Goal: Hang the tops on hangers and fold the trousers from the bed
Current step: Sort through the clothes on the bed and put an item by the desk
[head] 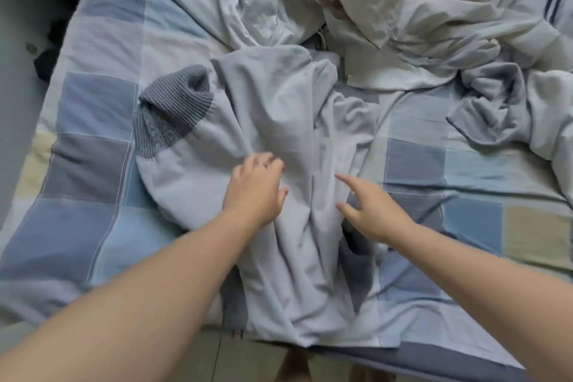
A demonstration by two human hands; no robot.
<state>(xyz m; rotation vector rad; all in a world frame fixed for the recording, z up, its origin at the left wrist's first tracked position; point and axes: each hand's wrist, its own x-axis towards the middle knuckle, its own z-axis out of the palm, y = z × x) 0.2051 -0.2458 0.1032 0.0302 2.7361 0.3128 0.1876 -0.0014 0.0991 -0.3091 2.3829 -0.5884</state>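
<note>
A pale grey garment (pixel 279 121) with a dark ribbed knit band (pixel 173 108) lies crumpled across the middle of the bed, one end hanging over the near edge. My left hand (pixel 255 189) rests on its middle with the fingers curled into a fold of the cloth. To the right, my right hand (pixel 369 208) hovers just above the garment's right side, fingers spread and the index finger pointing. No hanger is in sight.
The bed carries a blue, grey and beige checked cover (pixel 93 164). A heap of white and cream clothes (pixel 387 9) lies at the back. Another grey garment (pixel 493 102) is bunched at the right. Dark floor (pixel 28 25) runs along the left.
</note>
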